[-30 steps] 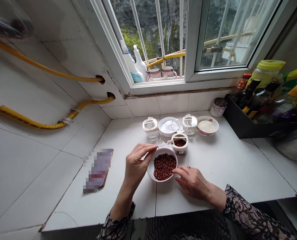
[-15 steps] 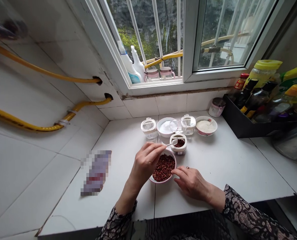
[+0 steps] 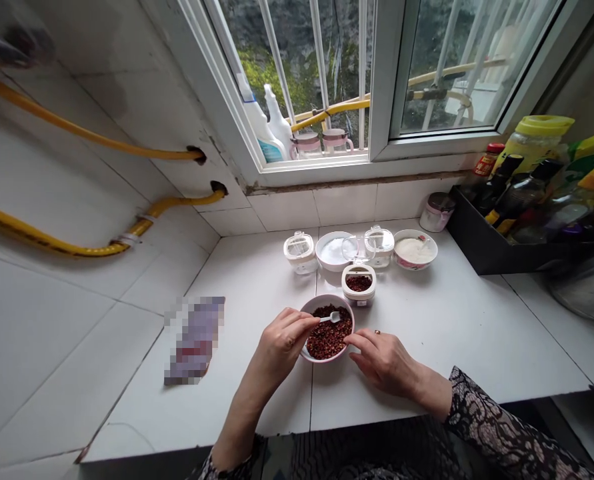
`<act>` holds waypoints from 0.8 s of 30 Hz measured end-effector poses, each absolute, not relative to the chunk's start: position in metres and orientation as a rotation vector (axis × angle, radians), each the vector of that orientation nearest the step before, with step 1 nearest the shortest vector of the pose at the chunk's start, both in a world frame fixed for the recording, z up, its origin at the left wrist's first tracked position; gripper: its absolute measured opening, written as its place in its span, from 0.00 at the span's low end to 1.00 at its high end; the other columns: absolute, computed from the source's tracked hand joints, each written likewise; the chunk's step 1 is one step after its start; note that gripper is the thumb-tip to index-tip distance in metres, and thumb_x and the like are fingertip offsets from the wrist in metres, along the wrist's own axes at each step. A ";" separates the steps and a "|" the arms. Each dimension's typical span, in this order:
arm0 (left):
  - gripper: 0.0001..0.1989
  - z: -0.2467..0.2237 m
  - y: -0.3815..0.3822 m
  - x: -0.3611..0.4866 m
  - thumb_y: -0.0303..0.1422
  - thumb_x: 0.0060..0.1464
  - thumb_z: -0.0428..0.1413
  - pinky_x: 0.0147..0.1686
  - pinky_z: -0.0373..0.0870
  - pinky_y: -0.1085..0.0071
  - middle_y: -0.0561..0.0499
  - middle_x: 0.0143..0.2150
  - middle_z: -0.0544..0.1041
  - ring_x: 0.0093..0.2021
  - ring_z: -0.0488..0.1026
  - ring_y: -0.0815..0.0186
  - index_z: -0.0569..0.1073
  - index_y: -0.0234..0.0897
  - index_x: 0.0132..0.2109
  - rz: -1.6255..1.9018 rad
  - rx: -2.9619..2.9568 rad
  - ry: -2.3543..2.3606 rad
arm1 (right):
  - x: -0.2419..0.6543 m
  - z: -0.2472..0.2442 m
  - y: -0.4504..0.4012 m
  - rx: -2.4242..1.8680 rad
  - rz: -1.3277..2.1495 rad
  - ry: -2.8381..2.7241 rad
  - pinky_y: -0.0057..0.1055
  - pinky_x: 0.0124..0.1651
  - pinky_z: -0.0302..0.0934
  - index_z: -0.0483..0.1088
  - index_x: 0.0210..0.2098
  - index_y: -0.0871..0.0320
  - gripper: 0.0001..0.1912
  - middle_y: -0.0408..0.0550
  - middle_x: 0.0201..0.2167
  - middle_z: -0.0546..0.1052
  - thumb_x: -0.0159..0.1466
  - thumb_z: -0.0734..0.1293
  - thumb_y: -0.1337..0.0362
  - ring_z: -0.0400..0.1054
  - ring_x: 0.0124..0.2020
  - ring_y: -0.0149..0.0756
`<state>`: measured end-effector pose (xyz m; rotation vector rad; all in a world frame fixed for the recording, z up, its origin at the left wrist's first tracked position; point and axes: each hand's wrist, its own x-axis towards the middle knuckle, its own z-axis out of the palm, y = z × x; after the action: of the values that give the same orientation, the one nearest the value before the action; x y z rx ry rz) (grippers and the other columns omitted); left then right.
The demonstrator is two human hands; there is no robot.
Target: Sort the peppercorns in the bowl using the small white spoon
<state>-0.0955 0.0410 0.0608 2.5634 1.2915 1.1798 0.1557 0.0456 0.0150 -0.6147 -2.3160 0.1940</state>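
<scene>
A small white spoon (image 3: 333,318) is pinched in my left hand (image 3: 285,339), its tip over the reddish-brown peppercorns (image 3: 327,341) that fill much of a pink-rimmed white bowl (image 3: 353,333). My right hand (image 3: 384,360) has its fingers on the bowl's right rim, thumb and forefinger close together. Just behind the bowl stands a small clear container (image 3: 359,285) with a cream rim and its lid raised, holding more peppercorns. Farther back are a bowl of white powder (image 3: 335,251), a bowl of pale granules (image 3: 415,251) and two lidded clear containers (image 3: 300,253).
A black box of bottles (image 3: 487,250) stands at the right, beside a pink-lidded jar (image 3: 437,212). A blurred purple packet (image 3: 195,341) lies on the left of the white counter (image 3: 257,287). Yellow pipes (image 3: 177,200) run along the left wall; spray bottles stand at the window.
My left hand has moved the spoon from the small container's opening down and toward me, over the bowl. My right hand stays at the bowl's rim. The view has shifted slightly.
</scene>
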 end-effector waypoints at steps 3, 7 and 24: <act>0.09 0.056 0.042 -0.091 0.26 0.66 0.54 0.36 0.77 0.69 0.49 0.36 0.83 0.36 0.78 0.64 0.79 0.39 0.45 1.207 2.511 1.297 | 0.156 0.015 0.046 -0.616 0.193 -2.316 0.30 0.32 0.70 0.63 0.56 0.62 0.14 0.55 0.41 0.79 0.71 0.60 0.69 0.76 0.35 0.37; 0.09 0.056 0.038 -0.098 0.26 0.64 0.55 0.36 0.78 0.69 0.49 0.36 0.83 0.36 0.79 0.64 0.80 0.40 0.45 1.279 2.420 1.348 | 0.156 0.016 0.045 -0.621 0.205 -2.325 0.30 0.33 0.70 0.63 0.56 0.61 0.15 0.55 0.41 0.79 0.71 0.61 0.70 0.76 0.35 0.37; 0.10 0.059 0.036 -0.101 0.25 0.65 0.55 0.35 0.77 0.69 0.49 0.36 0.83 0.35 0.78 0.64 0.80 0.40 0.45 1.279 2.510 1.337 | 0.156 0.017 0.046 -0.619 0.163 -2.319 0.30 0.33 0.70 0.63 0.56 0.61 0.14 0.55 0.41 0.79 0.72 0.59 0.69 0.76 0.35 0.38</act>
<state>-0.1007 0.0364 0.0586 2.5100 1.3366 1.2788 0.1563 0.0461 0.0174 -0.6194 -2.3189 0.1629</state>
